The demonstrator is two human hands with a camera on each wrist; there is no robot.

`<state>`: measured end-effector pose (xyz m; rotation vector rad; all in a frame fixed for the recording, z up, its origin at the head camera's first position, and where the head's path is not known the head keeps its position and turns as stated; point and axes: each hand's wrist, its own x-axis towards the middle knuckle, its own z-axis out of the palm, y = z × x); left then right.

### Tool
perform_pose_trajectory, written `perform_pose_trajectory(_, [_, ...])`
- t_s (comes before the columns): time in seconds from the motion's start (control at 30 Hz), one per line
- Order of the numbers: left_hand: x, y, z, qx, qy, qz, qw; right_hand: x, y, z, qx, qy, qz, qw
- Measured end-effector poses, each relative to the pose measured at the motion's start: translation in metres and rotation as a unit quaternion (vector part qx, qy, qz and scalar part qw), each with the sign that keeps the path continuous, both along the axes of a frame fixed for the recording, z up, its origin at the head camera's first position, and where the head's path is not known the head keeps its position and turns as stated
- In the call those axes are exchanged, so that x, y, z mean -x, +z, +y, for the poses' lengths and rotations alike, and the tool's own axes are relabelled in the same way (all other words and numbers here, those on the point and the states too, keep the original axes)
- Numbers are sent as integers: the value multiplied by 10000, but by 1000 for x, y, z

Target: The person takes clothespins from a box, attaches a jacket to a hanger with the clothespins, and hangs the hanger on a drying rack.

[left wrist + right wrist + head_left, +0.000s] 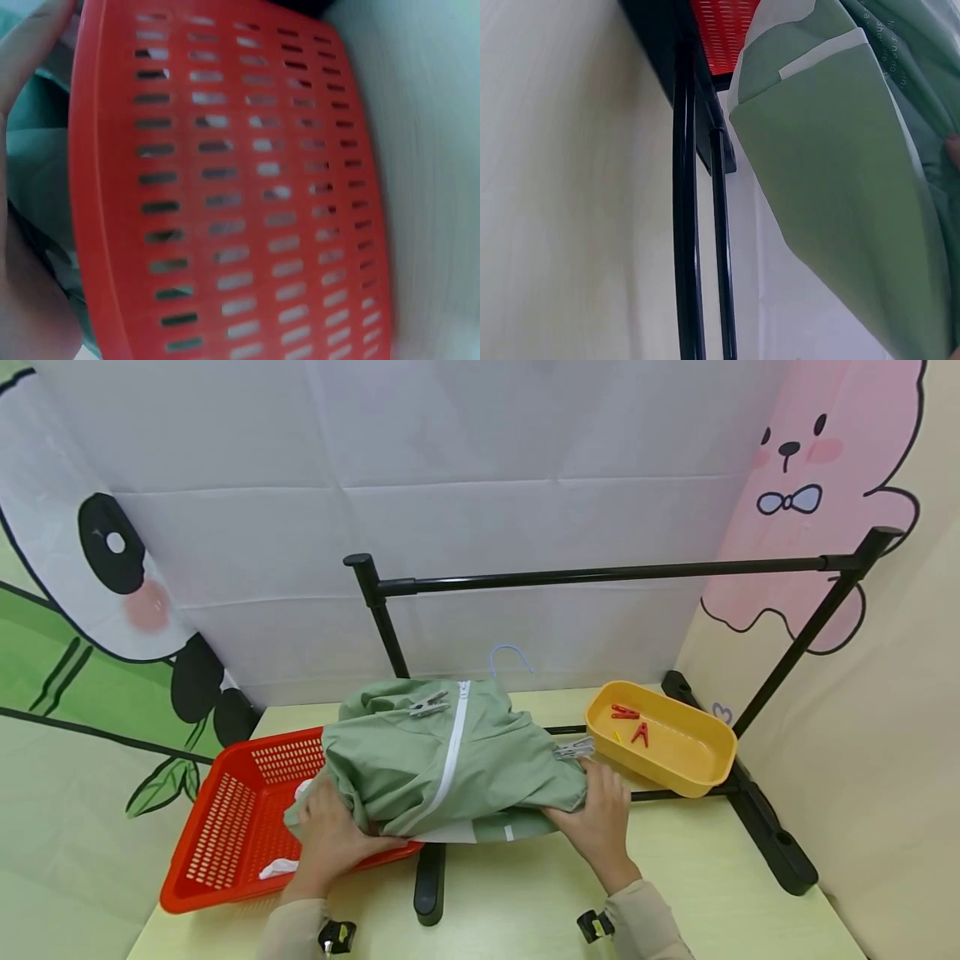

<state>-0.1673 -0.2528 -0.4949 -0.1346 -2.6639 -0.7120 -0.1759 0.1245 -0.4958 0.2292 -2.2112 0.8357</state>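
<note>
A light green zip jacket (487, 760) with a white zipper is held up above the table, bunched and folded. My left hand (330, 831) grips its lower left side, thumb along the bottom edge, over the red basket (225, 827). On the lower right side, my right hand (596, 818) holds the jacket. A grey clothespin (429, 705) sits on the upper left of the jacket, and another grey clothespin (574, 749) is just above my right fingers. The blue hook of a hanger (510, 649) sticks up behind the jacket; the rest is hidden.
A black rack (600, 575) stands on the table (525, 902), its bar behind and above the jacket. At right, a yellow tray (697, 752) holds red clothespins (630, 714) and rests over the rack's lower bars. White cloth (279, 867) lies in the basket.
</note>
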Motion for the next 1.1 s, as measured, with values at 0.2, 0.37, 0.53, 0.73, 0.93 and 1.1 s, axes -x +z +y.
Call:
perform_pose_trajectory(0.2, [2, 3, 14, -4, 104, -131, 9999, -2, -2, 1, 46, -80, -258, 9996])
perform_pose_trajectory(0.37, [4, 2, 24, 95, 230, -147, 9996, -3, -3, 2, 112, -178, -482, 9986])
perform_pose_trajectory(0.53, [5, 1, 31, 89, 400, -95, 9991, -6, -6, 2, 183, -219, -655, 9974])
perform_pose_trajectory(0.73, [5, -1, 40, 97, 647, -33, 9979, -8, -9, 2, 278, -249, -865, 9956])
perform_pose_trajectory(0.93, [6, 2, 49, 34, 891, -152, 9959, -10, -13, 2, 290, -337, -952, 9945])
perform_pose_trajectory(1.1, [6, 4, 55, 116, 1036, -253, 9942, -12, -16, 2, 297, -382, -999, 9938])
